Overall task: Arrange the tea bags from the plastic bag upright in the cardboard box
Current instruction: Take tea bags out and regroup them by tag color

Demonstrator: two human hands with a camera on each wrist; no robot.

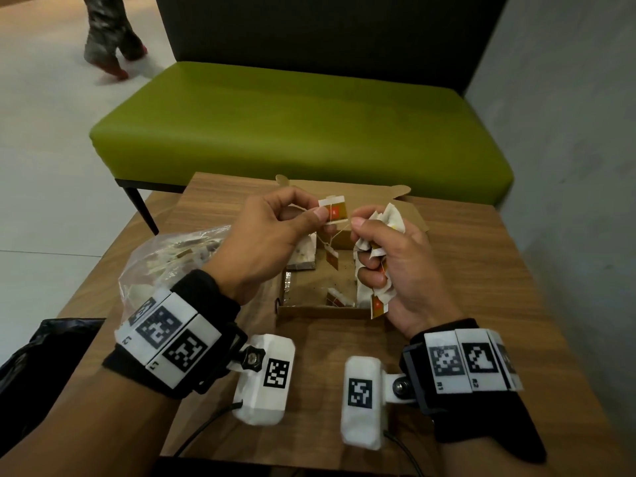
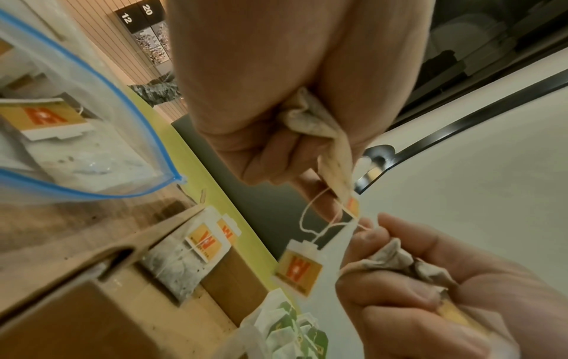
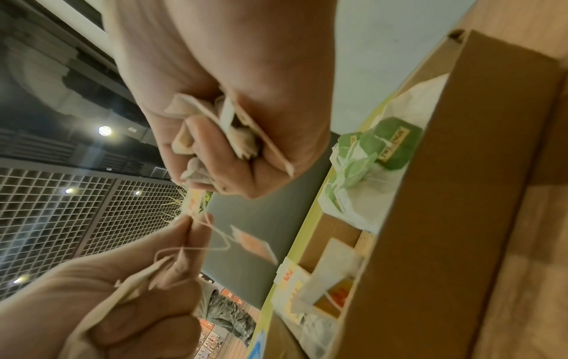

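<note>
An open cardboard box [image 1: 323, 309] sits on the wooden table, with a few orange-tagged tea bags [image 2: 190, 257] leaning inside and green-tagged ones [image 3: 384, 150] at one end. Above the box, my left hand [image 1: 318, 208] pinches a tea bag's orange tag [image 1: 334, 210] and holds its pouch [image 2: 310, 121] in the curled fingers. My right hand [image 1: 364, 242] grips a crumpled bunch of tea bags [image 1: 390, 215]. Thin strings [image 2: 319, 228] run tangled between the two hands, and a loose tag [image 2: 299, 269] dangles from them. The clear plastic bag [image 1: 165, 263] with more tea bags lies left of the box.
A green bench [image 1: 303, 122] stands beyond the table's far edge, a grey wall [image 1: 568, 132] to the right. A black bag [image 1: 44, 356] lies at the table's left front. A person's legs [image 1: 110, 36] pass on the floor at far left.
</note>
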